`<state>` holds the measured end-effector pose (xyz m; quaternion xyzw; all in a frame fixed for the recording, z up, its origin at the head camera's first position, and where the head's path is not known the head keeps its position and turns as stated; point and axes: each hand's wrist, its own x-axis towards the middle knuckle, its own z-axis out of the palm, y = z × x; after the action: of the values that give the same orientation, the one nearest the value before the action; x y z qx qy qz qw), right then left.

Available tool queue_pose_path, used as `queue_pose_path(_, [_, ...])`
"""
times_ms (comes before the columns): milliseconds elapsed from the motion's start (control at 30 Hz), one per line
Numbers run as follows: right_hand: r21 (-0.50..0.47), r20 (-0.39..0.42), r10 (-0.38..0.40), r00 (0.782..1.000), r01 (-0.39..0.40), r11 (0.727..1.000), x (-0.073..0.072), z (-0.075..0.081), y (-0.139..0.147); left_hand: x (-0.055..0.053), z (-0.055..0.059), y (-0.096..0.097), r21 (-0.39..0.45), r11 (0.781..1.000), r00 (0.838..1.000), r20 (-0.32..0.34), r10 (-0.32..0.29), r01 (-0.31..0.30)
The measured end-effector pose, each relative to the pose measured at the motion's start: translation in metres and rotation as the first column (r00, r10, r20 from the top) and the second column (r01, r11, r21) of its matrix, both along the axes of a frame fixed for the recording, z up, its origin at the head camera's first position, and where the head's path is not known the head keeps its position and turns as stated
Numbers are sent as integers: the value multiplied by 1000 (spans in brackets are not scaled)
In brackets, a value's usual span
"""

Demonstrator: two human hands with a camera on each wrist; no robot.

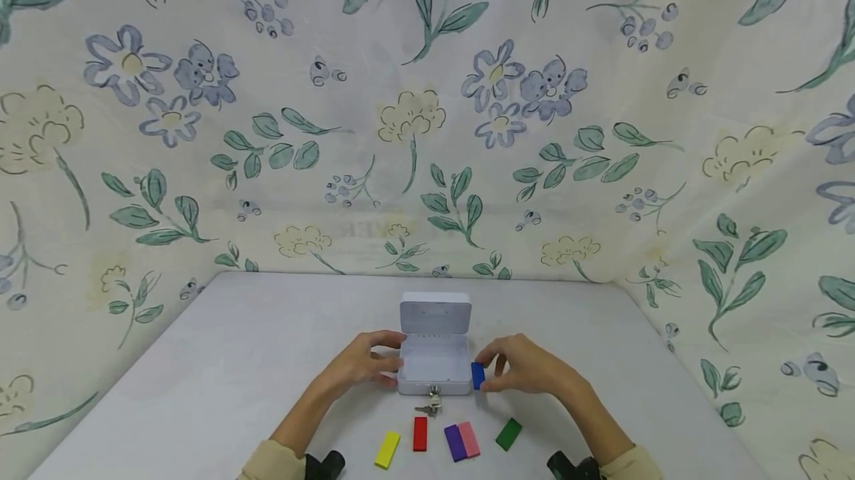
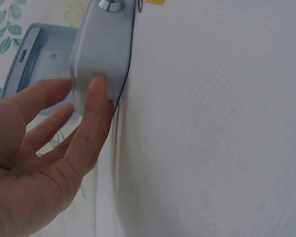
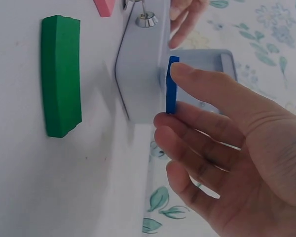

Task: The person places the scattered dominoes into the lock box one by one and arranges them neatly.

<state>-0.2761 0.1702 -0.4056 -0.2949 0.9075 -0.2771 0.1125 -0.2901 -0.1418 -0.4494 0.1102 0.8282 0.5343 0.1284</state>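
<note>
A small white metal cash box (image 1: 434, 389) stands on the table with its lid (image 1: 436, 317) raised and its inside bare. My left hand (image 1: 361, 360) rests its fingers and thumb against the box's left side, fingers spread apart. Between thumb and fingers my right hand (image 1: 528, 365) pinches a blue block (image 1: 477, 375), upright beside the box's right wall. In the right wrist view the blue block (image 3: 172, 85) is seen nearly edge-on near that wall; whether they touch I cannot tell. Keys (image 1: 427, 410) hang at the lock on the box's front.
In front of the box lie a yellow block (image 1: 387, 450), a red block (image 1: 419, 434), a purple block (image 1: 456, 443) against a pink block (image 1: 470, 439), and a green block (image 1: 509, 435). Flower-printed cloth (image 1: 401, 168) borders the white table (image 1: 267, 317) at the back and sides.
</note>
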Motion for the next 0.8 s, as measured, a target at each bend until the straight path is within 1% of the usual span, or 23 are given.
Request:
queue_pose_path(167, [-23, -10, 5, 1000, -5, 1000, -2, 2, -3, 2, 2, 1, -7, 1000, 1000, 0, 9, -9])
queue_pose_path(333, [-15, -37, -3, 999, 2, 1000, -4, 2, -6, 3, 3, 1, -14, 1000, 1000, -4, 16, -16])
queue_pose_path(533, [-20, -60, -25, 998, 24, 1000, -6, 1, -9, 1, 2, 0, -16, 1000, 1000, -5, 4, -4])
queue_pose_path(667, [-19, -94, -29, 995, 28, 999, -8, -2, -12, 0, 1, -1, -14, 1000, 1000, -4, -1, 1])
queue_pose_path(800, [-20, -111, -32, 993, 30, 999, -9, -2, -15, 0, 1, -2, -8, 1000, 1000, -5, -4, 4])
